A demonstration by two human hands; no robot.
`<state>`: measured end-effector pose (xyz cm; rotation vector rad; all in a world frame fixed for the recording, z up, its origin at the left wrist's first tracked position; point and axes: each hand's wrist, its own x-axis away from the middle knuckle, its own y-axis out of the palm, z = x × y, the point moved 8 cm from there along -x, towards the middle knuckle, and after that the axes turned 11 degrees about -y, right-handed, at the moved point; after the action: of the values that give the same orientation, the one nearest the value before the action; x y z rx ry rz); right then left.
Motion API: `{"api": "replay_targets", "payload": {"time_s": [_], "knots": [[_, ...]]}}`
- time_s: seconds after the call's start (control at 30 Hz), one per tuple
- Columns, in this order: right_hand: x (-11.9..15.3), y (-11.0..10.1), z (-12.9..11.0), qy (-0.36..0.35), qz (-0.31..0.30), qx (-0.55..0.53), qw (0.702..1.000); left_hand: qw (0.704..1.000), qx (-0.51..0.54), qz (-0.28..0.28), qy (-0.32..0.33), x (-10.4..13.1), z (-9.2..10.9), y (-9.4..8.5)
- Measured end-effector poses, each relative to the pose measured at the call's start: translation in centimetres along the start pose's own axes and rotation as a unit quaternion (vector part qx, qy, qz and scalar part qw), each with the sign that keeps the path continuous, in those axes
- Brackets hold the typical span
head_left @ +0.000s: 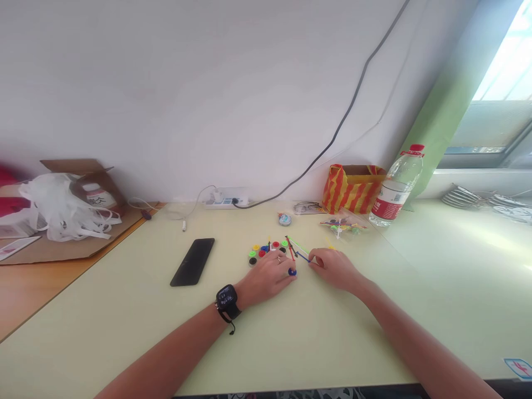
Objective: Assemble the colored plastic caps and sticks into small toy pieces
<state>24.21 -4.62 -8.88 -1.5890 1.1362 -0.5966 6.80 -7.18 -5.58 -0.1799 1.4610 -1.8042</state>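
Observation:
My left hand (270,276), with a black watch on its wrist, is closed on a small round blue piece (292,272) between thumb and fingers. Across from it, my right hand (332,267) pinches the near end of a thin blue stick (303,257). Red, green and white sticks lie beside that stick, the red stick (291,250) close to my left fingers. Small round pieces (262,254) in several colours sit together just beyond my left hand, which hides some of them.
A black phone (193,262) lies left on the table. Behind stand a power strip (226,198), a striped bag (351,188), a plastic bottle (397,185) and a clear packet of coloured sticks (343,225). A cardboard box (81,166) with white plastic bags is far left.

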Motion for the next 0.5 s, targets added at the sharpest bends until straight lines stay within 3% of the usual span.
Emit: {"api": "replay_targets", "payload": {"time_s": [0.33, 0.5], "knots": [[-0.1, 0.0, 0.0, -0.006, 0.001, -0.004, 1.000, 0.995, 0.080, -0.021, -0.048, 0.1, -1.1, 0.4], [-0.1, 0.1, -0.2, -0.023, 0.012, -0.019, 0.999, 0.982, 0.167, 0.026, -0.083, 0.1, -1.8, -0.2]]}}
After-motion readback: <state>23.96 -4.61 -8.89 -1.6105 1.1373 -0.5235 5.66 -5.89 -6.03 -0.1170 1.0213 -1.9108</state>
